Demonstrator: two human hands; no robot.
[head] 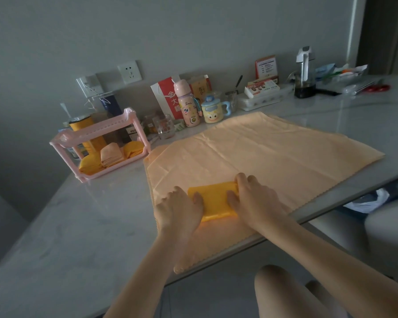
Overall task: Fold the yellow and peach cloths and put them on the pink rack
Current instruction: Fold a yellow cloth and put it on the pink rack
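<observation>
A small folded yellow cloth (pixel 216 201) lies on top of a large peach cloth (pixel 262 152) spread flat across the table. My left hand (pixel 179 210) holds the folded cloth's left edge, thumb on top. My right hand (pixel 253 198) holds its right edge, fingers curled over the far corner. The pink rack (pixel 97 134) stands to the left near the wall. On its lower shelf sit two folded yellow cloths (pixel 90 165) (pixel 132 149) with a folded peach cloth (pixel 110 154) between them.
Along the wall stand a pink bottle (pixel 187 104), a cartoon mug (pixel 213 111), a glass (pixel 163 126), a red bag (pixel 168 97), boxes and a kettle (pixel 305 72). The table's front edge (pixel 331 208) runs diagonally right of my hands. My knees show below it.
</observation>
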